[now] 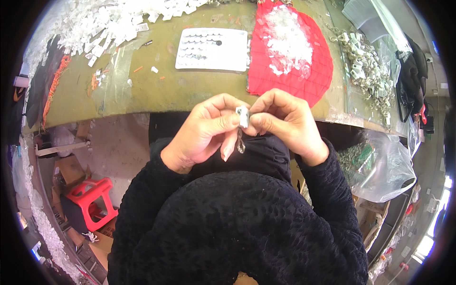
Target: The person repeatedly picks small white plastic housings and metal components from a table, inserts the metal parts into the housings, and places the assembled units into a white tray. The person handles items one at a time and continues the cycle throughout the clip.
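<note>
Both the left hand [202, 130] and right hand [285, 121] pinch a small metal clip [242, 116], fingertips touching. Below it hangs a clear sleeve [241, 144]. Beyond, a white tray [211, 50] lies on the tabletop [142, 90].

Bare olive tabletop [142, 90] lay open at centre left of the frame. A white tray [212, 49] and a red mat [289, 52] blocked the upper centre; plastic heaps [99, 23] crowded the upper left, metal parts [368, 71] the upper right.

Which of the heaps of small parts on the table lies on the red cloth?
The heap of clear pieces: it alone rests on the red cloth. The white heap and metal heap lie on bare table.
</note>
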`<state>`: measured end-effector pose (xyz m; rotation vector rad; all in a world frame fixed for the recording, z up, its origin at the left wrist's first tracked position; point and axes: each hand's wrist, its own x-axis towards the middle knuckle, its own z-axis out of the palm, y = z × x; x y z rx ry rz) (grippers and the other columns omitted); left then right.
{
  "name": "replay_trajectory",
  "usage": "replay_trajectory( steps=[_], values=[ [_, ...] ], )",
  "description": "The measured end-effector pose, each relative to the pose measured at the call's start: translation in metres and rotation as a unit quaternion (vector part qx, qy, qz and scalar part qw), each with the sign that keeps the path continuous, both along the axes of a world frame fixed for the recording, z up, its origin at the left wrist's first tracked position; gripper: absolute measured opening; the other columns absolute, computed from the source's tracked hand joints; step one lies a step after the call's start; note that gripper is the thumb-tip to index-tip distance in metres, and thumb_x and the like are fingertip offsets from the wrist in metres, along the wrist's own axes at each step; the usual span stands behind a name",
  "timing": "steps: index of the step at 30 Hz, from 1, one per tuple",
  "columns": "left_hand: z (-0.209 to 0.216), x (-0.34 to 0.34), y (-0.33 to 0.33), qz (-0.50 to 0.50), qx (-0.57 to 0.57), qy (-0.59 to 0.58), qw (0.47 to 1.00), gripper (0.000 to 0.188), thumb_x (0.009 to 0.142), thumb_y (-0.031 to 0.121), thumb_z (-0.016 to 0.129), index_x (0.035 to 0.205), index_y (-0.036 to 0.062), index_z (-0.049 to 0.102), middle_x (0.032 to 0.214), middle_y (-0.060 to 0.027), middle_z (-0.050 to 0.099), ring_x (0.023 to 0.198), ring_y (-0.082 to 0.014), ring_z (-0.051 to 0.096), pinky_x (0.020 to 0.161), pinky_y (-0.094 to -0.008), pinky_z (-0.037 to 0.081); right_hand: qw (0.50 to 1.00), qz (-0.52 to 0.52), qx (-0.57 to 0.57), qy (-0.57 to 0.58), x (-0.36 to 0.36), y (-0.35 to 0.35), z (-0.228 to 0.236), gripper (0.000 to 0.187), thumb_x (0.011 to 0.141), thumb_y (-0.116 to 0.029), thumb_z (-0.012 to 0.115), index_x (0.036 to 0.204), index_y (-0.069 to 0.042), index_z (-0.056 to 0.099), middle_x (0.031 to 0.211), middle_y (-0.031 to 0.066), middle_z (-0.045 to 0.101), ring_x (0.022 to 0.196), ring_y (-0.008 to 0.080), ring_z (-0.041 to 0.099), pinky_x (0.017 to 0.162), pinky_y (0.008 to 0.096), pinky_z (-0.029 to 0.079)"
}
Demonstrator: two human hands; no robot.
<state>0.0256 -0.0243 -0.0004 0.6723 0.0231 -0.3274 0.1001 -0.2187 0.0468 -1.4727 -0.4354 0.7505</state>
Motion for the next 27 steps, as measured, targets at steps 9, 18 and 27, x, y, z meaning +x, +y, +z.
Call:
replay_trajectory(
  steps=[9,18,27],
  values=[
    [0.007,0.0,-0.001,-0.011,0.071,0.035,0.997,0.018,0.095,0.01,0.061,0.107,-0.0033,0.056,0.082,-0.0134,0.067,0.042,-0.0148,0.056,0.041,-0.025,0.046,0.912,0.04,-0.093,-0.397,0.001,0.005,0.003,0.012,0.077,-0.005,0.071,0.082,-0.001,0.061,0.073,0.0165,0.059,0.066,0.0363,0.061,0.057,0.0415,0.048],
    [0.052,0.033,0.0,-0.021,0.249,0.024,0.968,0.022,0.096,0.014,0.064,0.109,-0.0007,0.053,0.074,-0.0079,0.064,0.044,-0.0113,0.056,0.038,-0.024,0.042,0.906,0.007,-0.146,-0.397,0.008,0.002,0.02,0.033,0.085,-0.002,0.067,0.117,0.0,0.057,0.09,0.017,0.068,0.081,0.0304,0.069,0.071,0.0362,0.055],
    [0.055,0.156,0.077,0.194,0.738,-0.18,0.62,0.026,0.089,0.016,0.063,0.112,0.0038,0.064,0.097,-0.0125,0.07,0.071,-0.0225,0.067,0.062,-0.0342,0.053,0.696,-0.415,-0.332,-0.483,0.1,-0.077,0.055,0.047,0.089,-0.005,0.066,0.133,-0.001,0.053,0.107,0.0141,0.068,0.094,0.0218,0.066,0.08,0.0339,0.052]
  ],
)
